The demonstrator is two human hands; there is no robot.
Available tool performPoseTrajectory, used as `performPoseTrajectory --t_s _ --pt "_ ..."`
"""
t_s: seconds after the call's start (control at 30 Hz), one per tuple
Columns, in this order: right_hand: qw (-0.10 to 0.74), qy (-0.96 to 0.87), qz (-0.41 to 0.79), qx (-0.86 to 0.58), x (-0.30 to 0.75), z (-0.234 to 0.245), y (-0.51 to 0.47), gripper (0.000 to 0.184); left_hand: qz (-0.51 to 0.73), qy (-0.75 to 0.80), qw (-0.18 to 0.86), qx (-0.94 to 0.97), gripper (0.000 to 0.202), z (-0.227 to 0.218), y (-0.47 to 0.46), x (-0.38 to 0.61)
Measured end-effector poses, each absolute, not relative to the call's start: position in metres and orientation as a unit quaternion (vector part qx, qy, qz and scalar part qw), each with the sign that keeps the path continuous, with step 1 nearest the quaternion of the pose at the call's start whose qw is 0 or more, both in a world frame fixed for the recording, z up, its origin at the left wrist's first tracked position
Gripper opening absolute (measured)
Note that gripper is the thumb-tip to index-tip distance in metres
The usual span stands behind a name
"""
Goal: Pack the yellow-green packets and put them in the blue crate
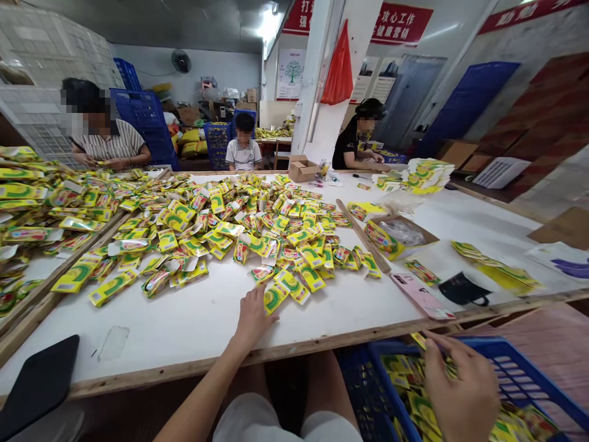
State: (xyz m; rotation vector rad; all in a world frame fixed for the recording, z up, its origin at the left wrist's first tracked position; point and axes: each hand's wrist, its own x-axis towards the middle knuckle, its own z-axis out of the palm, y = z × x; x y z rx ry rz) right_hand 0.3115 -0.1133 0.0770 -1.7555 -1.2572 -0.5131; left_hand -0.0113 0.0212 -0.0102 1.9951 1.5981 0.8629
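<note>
My left hand (254, 318) is at the near edge of a large pile of small yellow-and-green cartons (221, 236), many with white end flaps sticking out. Its thumb and fingers close round the left side of one yellow carton (275, 298) on the white tabletop. Over a blue basket (534, 374) at the lower right, my right hand (462, 390) has thumb and forefinger pinched together. The end of another yellow carton (418, 340) shows at those fingertips, the rest hidden by the hand. More yellow cartons (421, 408) lie inside the basket.
Wooden strips (363, 236) divide the table (184, 325). Near its front edge lie a pink phone (421, 296) and a dark mug (464, 290); an open box (409, 236) stands behind. A black flat object (41, 383) overhangs at left. Three people sit around the far side.
</note>
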Motion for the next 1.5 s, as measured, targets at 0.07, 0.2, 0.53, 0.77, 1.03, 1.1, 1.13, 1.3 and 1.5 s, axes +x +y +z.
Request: performPoseTrajectory --t_s 0.07,0.2,0.53,0.77,1.03,1.1,1.13,1.3,1.5 --pt "0.460 -0.487 -0.154 -0.726 0.310 0.068 -0.119 0.042 0.323 0.577 0.251 0.707 0.062 -0.008 0.024 -0.004" --pt "0.518 -0.470 0.112 -0.706 0.251 0.031 -0.101 0.037 0.394 0.502 0.497 0.587 0.047 -0.003 0.012 -0.007" --pt "0.556 -0.493 0.441 -0.503 0.123 -0.011 -0.020 0.034 0.465 0.391 0.613 0.505 0.054 0.002 -0.019 -0.029" --pt "0.512 -0.565 0.436 -0.479 0.129 -0.014 -0.013 0.033 0.440 0.376 0.610 0.541 0.050 0.005 -0.020 -0.042" --pt "0.438 -0.642 0.433 -0.456 0.124 0.003 -0.007 0.020 0.436 0.407 0.570 0.565 0.029 -0.009 -0.014 -0.051" --pt "0.434 -0.652 0.420 -0.459 0.122 0.007 -0.005 0.015 0.453 0.418 0.539 0.573 0.027 -0.008 -0.014 -0.050" --pt "0.439 -0.653 0.411 -0.460 0.122 0.007 -0.005 0.013 0.463 0.423 0.528 0.572 0.027 -0.007 -0.014 -0.048" --pt "0.492 -0.622 0.396 -0.462 0.119 0.007 -0.004 0.026 0.507 0.410 0.541 0.531 0.048 -0.002 -0.016 -0.040" --pt "0.473 -0.654 0.386 -0.446 0.120 0.012 -0.007 0.016 0.479 0.455 0.464 0.590 0.025 0.000 -0.014 -0.041"
